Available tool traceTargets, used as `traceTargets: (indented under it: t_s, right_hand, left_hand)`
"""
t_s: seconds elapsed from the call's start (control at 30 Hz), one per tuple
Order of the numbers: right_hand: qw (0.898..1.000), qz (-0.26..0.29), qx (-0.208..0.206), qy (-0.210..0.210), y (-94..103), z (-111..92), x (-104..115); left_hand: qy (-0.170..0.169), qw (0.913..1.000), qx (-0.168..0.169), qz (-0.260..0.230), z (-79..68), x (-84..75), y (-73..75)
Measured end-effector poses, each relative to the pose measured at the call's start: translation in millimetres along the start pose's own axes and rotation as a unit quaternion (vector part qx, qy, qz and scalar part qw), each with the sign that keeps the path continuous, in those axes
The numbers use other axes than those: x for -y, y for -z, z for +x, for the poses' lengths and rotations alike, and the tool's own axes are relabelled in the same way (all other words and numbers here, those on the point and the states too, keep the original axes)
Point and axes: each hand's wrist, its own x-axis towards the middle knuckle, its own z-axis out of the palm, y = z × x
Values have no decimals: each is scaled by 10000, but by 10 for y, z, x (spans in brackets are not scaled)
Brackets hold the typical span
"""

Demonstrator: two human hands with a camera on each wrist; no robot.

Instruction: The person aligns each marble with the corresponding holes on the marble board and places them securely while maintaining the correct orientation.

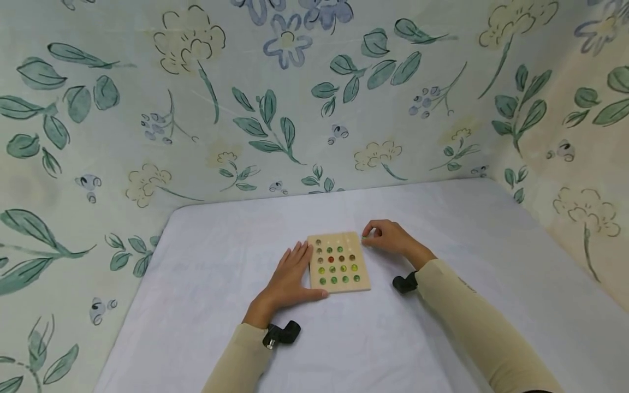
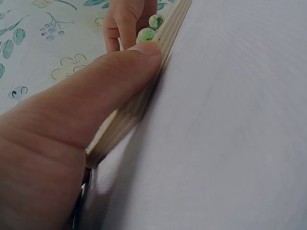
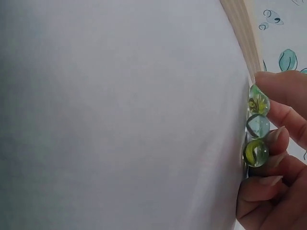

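Note:
A square light-wood board lies on the white-covered table. Rows of round spots cover it; many are green marbles, one is red, others look clear or brownish. My left hand rests against the board with straight fingers along its left edge and the thumb at its near left corner. Just off the far right corner, my right hand has curled fingers and pinches a green marble. Under those fingers, in the right wrist view, a clear marble and a yellow-green marble line up; whether they are held cannot be told.
The white cloth spreads around the board on all sides. Flowered fabric hangs behind the table and down its right side. A black wrist camera sits on the left wrist, another black camera on the right.

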Motion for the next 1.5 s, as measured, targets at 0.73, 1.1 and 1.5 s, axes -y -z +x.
traceTargets:
  t_s: [0.73, 1.1, 1.5]
  right_hand:
    - [9999, 9, -101, 107, 1, -36, -20]
    - [9994, 298, -51, 152, 49, -19, -60]
    - [9998, 196, -4, 21, 65, -14, -36]
  left_hand:
    - [-1, 10000, -48, -34, -34, -44, 25]
    - [17, 10000, -37, 12, -22, -39, 21]
    - [-6, 10000, -15, 20, -19, -25, -1]
